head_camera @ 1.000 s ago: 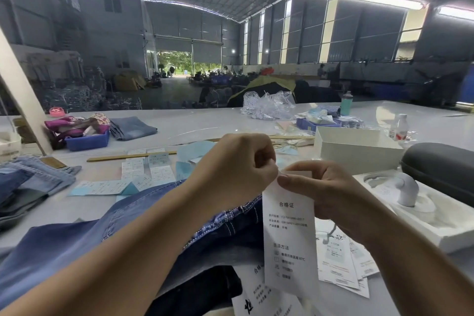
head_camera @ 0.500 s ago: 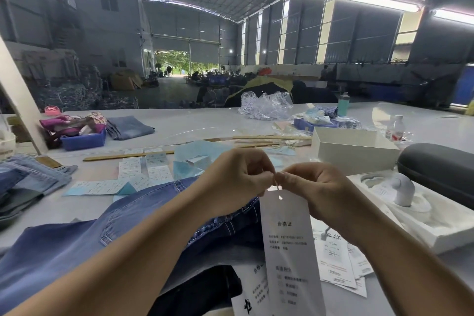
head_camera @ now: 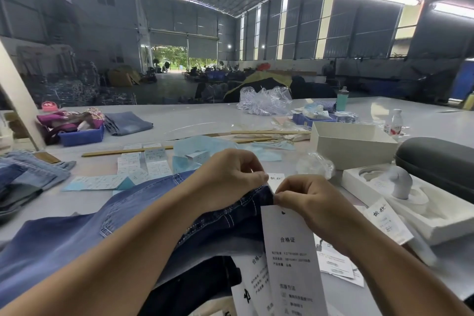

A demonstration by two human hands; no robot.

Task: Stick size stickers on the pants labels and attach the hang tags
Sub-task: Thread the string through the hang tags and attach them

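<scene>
At the left edge of the frame folded jeans [head_camera: 28,174] lay on the bench [head_camera: 205,120], with a blue bin [head_camera: 82,137] behind them and sticker sheets [head_camera: 143,167] nearer the centre. The blue pants [head_camera: 77,233] stretched across the lower left toward the middle. The left hand [head_camera: 228,182] had its fingers curled, pinching the dark waistband. The right hand [head_camera: 310,200] pinched the top of the white hang tag [head_camera: 292,259], which hung lengthwise toward the bottom edge, printed "合格证". At the right stood a white box [head_camera: 351,146] and a dark case [head_camera: 436,161].
</scene>
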